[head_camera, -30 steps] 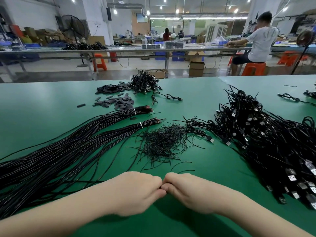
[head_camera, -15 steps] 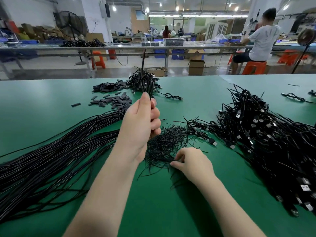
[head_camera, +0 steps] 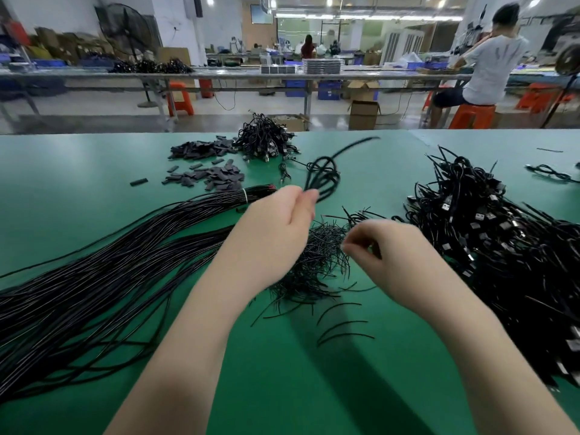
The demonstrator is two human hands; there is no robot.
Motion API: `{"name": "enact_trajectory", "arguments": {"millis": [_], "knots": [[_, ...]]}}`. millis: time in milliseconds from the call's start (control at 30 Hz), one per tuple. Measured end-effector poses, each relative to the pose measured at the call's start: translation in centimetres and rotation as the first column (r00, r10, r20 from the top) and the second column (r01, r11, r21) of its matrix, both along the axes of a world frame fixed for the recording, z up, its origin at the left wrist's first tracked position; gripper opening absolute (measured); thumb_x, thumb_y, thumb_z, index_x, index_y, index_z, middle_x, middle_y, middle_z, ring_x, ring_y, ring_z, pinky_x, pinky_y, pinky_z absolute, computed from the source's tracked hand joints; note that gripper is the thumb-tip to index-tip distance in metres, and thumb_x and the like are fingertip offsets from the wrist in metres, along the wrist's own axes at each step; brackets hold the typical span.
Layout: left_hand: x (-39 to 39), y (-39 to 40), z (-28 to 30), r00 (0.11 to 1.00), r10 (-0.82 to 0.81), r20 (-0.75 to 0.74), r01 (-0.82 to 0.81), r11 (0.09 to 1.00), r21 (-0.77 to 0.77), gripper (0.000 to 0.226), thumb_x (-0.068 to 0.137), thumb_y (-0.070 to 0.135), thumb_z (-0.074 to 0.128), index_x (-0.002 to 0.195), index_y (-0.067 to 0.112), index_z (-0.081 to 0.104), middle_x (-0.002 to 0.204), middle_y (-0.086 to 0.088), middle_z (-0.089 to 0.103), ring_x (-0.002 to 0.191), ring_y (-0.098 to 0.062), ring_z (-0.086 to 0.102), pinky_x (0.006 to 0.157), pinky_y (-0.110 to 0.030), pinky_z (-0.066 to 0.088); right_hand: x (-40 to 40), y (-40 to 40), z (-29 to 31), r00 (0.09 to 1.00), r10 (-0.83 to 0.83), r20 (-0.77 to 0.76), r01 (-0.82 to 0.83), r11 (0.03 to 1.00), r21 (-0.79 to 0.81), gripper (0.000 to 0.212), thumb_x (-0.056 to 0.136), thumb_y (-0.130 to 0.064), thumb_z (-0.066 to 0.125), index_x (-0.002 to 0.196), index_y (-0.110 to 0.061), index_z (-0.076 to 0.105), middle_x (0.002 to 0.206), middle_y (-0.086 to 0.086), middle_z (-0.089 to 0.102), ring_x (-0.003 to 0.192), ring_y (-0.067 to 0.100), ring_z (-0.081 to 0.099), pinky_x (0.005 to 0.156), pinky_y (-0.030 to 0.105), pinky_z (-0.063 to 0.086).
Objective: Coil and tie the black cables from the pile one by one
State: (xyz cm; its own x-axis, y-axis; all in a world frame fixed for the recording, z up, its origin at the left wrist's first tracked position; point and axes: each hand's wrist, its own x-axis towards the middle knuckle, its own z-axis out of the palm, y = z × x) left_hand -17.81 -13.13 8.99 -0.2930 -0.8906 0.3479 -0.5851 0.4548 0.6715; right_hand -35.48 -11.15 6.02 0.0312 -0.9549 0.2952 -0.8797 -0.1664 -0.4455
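Lying across the left of the green table (head_camera: 78,171), the long straight cables (head_camera: 103,277) sit bundled with a white band near their far ends, not yet coiled. Beyond them are small flat black pieces (head_camera: 216,177) and a far heap of finished coils (head_camera: 266,142). Half a second ago the left hand (head_camera: 276,227) stood upright with the coil gripped in its fist; now it has tipped forward and to the right, and only the fingertips pinch the coiled cable (head_camera: 323,177), which hangs blurred above the table with one loose end flung up to the right. Below it is the pile of short black ties (head_camera: 317,259). The right hand (head_camera: 386,259) has lifted off that pile; its thumb and forefinger are curled together as if pinching one tie, though blur leaves me unable to tell whether anything is held. To the right rests the big heap of coiled cables with plugs (head_camera: 502,240). Judging by this, the coil is ready and tying comes next.
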Motion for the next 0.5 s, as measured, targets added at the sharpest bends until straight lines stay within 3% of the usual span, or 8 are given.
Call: {"name": "enact_trajectory", "arguments": {"millis": [100,167,300,400,500], "knots": [[-0.8,0.2,-0.3,0.992,0.037,0.125,-0.031,0.998,-0.046,0.040,0.100,0.044,0.031,0.082,0.014,0.049,0.063,0.003,0.047,0.058,-0.020,0.046,0.056,-0.037,0.036,1.3,1.1,2.8,0.998,0.062,-0.002,-0.062,0.990,-0.125,0.007,0.091,-0.031,0.061,0.086,-0.030,0.065,0.082,-0.013,0.060,0.074,0.004,0.050,0.065,0.019,0.032],[-1.2,0.2,-0.4,0.981,0.050,0.185,-0.041,0.998,-0.052,0.038,0.101,0.043,0.032,0.078,0.015,0.043,0.064,0.001,0.047,0.062,-0.025,0.046,0.057,-0.038,0.034,1.5,1.6,3.5,0.998,0.066,0.020,-0.060,0.975,-0.214,0.008,0.090,-0.033,0.060,0.082,-0.032,0.060,0.081,-0.014,0.057,0.071,0.003,0.048,0.062,0.021,0.032],[-1.5,0.6,-0.5,0.965,0.018,0.261,0.000,0.998,-0.070,0.038,0.102,0.043,0.031,0.072,0.019,0.034,0.066,0.001,0.048,0.062,-0.020,0.049,0.054,-0.037,0.033,0.8,1.7,3.4,0.997,0.035,0.062,-0.012,0.942,-0.335,0.006,0.089,-0.032,0.063,0.088,-0.028,0.067,0.080,-0.018,0.053,0.069,-0.005,0.046,0.064,0.016,0.036],[-1.9,0.8,-0.7,0.947,-0.034,0.319,0.053,0.997,-0.049,0.040,0.102,0.043,0.034,0.070,0.021,0.028,0.063,0.002,0.044,0.055,-0.015,0.043,0.049,-0.035,0.022,0.3,1.6,3.5,0.997,0.059,0.059,-0.033,0.930,-0.365,0.003,0.085,-0.027,0.066,0.086,-0.025,0.070,0.078,-0.018,0.053,0.070,0.001,0.047,0.066,0.013,0.038],[-2.4,0.9,-1.0,0.932,-0.038,0.360,0.061,0.997,-0.053,0.040,0.102,0.046,0.032,0.071,0.022,0.027,0.065,0.001,0.046,0.057,-0.017,0.045,0.049,-0.035,0.023,-0.4,1.7,3.6,0.991,0.103,0.080,-0.070,0.936,-0.344,0.005,0.082,-0.028,0.068,0.080,-0.032,0.066,0.079,-0.019,0.056,0.075,0.005,0.052,0.070,0.013,0.038]]}}
